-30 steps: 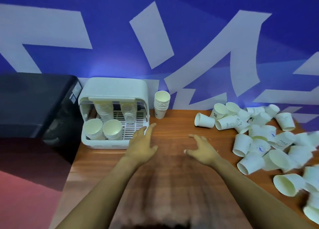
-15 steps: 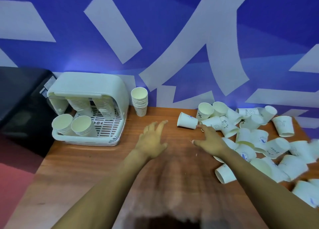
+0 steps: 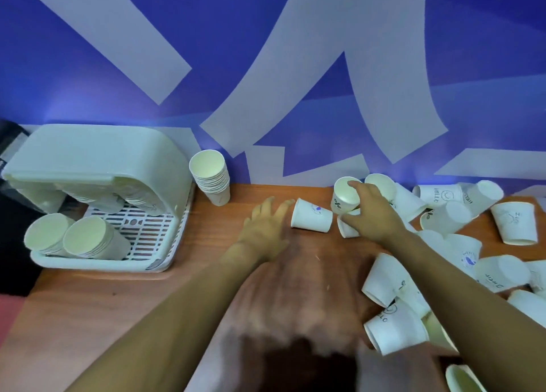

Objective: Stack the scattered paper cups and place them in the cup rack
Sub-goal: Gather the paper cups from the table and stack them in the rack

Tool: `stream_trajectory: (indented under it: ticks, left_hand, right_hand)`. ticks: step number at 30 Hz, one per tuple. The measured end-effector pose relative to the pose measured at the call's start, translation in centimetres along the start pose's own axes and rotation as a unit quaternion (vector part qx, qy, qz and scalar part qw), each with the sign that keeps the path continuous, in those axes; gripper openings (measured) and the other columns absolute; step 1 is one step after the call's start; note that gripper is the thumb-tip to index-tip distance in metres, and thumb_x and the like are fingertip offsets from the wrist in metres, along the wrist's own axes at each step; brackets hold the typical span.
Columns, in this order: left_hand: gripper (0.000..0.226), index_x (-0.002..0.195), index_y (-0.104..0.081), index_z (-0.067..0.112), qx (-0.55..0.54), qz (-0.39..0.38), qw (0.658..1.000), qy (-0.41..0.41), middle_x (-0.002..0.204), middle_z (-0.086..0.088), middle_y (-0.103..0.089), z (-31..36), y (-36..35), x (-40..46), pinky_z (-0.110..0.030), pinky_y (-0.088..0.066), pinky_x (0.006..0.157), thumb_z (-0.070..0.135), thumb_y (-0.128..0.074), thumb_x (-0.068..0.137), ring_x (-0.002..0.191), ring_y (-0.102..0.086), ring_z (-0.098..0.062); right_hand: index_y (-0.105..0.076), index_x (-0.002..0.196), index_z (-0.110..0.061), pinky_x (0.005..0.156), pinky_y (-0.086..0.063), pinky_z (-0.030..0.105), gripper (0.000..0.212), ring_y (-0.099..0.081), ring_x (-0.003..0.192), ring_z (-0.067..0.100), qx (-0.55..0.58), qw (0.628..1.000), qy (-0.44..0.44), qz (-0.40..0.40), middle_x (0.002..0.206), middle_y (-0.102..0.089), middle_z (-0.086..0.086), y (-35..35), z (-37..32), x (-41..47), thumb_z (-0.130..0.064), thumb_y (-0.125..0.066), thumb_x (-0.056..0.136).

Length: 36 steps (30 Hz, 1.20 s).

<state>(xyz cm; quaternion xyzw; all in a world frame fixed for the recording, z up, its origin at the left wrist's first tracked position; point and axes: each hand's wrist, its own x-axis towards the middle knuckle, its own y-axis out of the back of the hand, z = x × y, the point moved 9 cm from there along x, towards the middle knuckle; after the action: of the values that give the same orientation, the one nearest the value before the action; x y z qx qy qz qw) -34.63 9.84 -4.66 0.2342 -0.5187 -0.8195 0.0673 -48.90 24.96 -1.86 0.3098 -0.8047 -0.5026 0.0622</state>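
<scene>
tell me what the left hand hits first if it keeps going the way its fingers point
Probably the cup lying on its side just past the fingertips of the left hand. The fingers point up and right toward its open rim, and nothing shows in the small gap between them, though depth is hard to judge.

The cup rack (image 3: 97, 202) sits at the table's (image 3: 118, 303) left end against the wall (image 3: 266, 66), with stacks of cups (image 3: 88, 241) lying inside it. Just right of it stands an upright stack (image 3: 211, 178). Loose cups (image 3: 443, 244) lie scattered across the right side. One lone cup (image 3: 311, 219) lies on its side between the two hands.
</scene>
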Motion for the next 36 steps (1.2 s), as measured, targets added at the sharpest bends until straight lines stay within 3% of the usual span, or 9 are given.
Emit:
stream_trajectory:
  ticks: [8, 12, 18, 23, 27, 31, 33, 36]
  left_hand:
    - [0.093, 0.15, 0.001, 0.037, 0.042, -0.013, 0.999, -0.013, 0.158, -0.011, 0.002, 0.9, -3.3, 5.3, -0.047, -0.03, 0.108, 0.032, -0.064, 0.083, 0.142, -0.014, -0.034]
    - [0.091, 0.15, -0.006, 0.035, 0.037, -0.009, 0.999, -0.008, 0.157, -0.012, 0.0, 0.3, -3.8, 6.7, -0.047, -0.03, 0.109, 0.031, -0.065, 0.08, 0.14, -0.016, -0.034]
    - [0.074, 0.144, -0.021, 0.029, 0.028, -0.003, 1.0, 0.004, 0.157, -0.011, -0.003, -0.8, -3.7, 7.2, -0.046, -0.033, 0.105, 0.027, -0.06, 0.082, 0.138, -0.021, -0.035]
    - [0.095, 0.148, -0.005, 0.041, 0.038, -0.022, 0.999, -0.025, 0.157, -0.01, -0.001, 0.4, -3.9, 7.5, -0.046, -0.033, 0.106, 0.029, -0.069, 0.079, 0.138, -0.02, -0.033]
    - [0.068, 0.143, -0.025, 0.032, 0.068, -0.028, 0.997, -0.025, 0.158, -0.008, 0.0, 1.1, -3.8, 7.6, -0.045, -0.032, 0.106, 0.027, -0.061, 0.085, 0.138, -0.021, -0.032]
    - [0.07, 0.139, -0.031, 0.023, 0.029, -0.008, 0.999, -0.031, 0.153, -0.004, -0.02, 0.7, -2.9, 6.2, -0.043, -0.034, 0.105, 0.034, -0.065, 0.079, 0.135, -0.028, -0.029]
    - [0.068, 0.134, -0.035, 0.02, -0.006, 0.013, 0.999, -0.033, 0.139, -0.002, -0.04, 0.2, -1.4, 4.7, -0.04, -0.038, 0.1, 0.035, -0.068, 0.076, 0.126, -0.037, -0.026]
    - [0.069, 0.13, -0.038, 0.02, -0.049, 0.04, 0.998, -0.013, 0.125, -0.002, -0.047, -1.2, 1.0, 1.7, -0.039, -0.043, 0.091, 0.038, -0.072, 0.073, 0.116, -0.044, -0.026]
  right_hand:
    - [-0.037, 0.137, -0.019, 0.095, -0.04, 0.043, 0.074, -0.041, 0.123, 0.03, -0.133, 0.991, 0.023, 0.01, 0.138, -0.045, 0.003, -0.6, 1.8, 5.0, -0.038, -0.072, 0.075]
    - [-0.036, 0.139, -0.019, 0.097, -0.038, 0.043, 0.082, -0.041, 0.124, 0.03, -0.166, 0.986, 0.018, 0.002, 0.139, -0.045, 0.003, -1.4, 2.2, 6.5, -0.05, -0.071, 0.072]
    - [-0.033, 0.142, -0.02, 0.096, -0.038, 0.042, 0.082, -0.037, 0.126, 0.03, -0.167, 0.986, 0.003, 0.0, 0.141, -0.043, 0.004, -1.7, 2.0, 6.5, -0.045, -0.073, 0.075]
    - [-0.031, 0.143, -0.021, 0.098, -0.038, 0.04, 0.083, -0.037, 0.128, 0.028, -0.158, 0.988, 0.001, -0.004, 0.142, -0.042, 0.003, -1.4, 1.2, 5.5, -0.044, -0.073, 0.075]
    - [-0.033, 0.142, -0.022, 0.098, -0.039, 0.039, 0.082, -0.038, 0.127, 0.026, -0.138, 0.99, 0.005, 0.007, 0.141, -0.044, 0.001, -1.0, 1.0, 4.4, -0.044, -0.074, 0.074]
    - [-0.037, 0.14, -0.022, 0.1, -0.036, 0.038, 0.079, -0.036, 0.128, 0.025, -0.105, 0.994, 0.012, 0.026, 0.139, -0.046, 0.0, 0.3, 0.3, 3.2, -0.04, -0.075, 0.073]
    - [-0.04, 0.138, -0.022, 0.101, -0.035, 0.038, 0.079, -0.036, 0.127, 0.025, -0.097, 0.994, 0.02, 0.044, 0.138, -0.047, 0.0, 1.2, -0.6, 2.4, -0.041, -0.077, 0.071]
    - [-0.04, 0.137, -0.023, 0.1, -0.035, 0.037, 0.079, -0.038, 0.125, 0.024, -0.08, 0.995, 0.036, 0.055, 0.138, -0.047, -0.001, 2.1, -2.7, 0.9, -0.044, -0.076, 0.071]
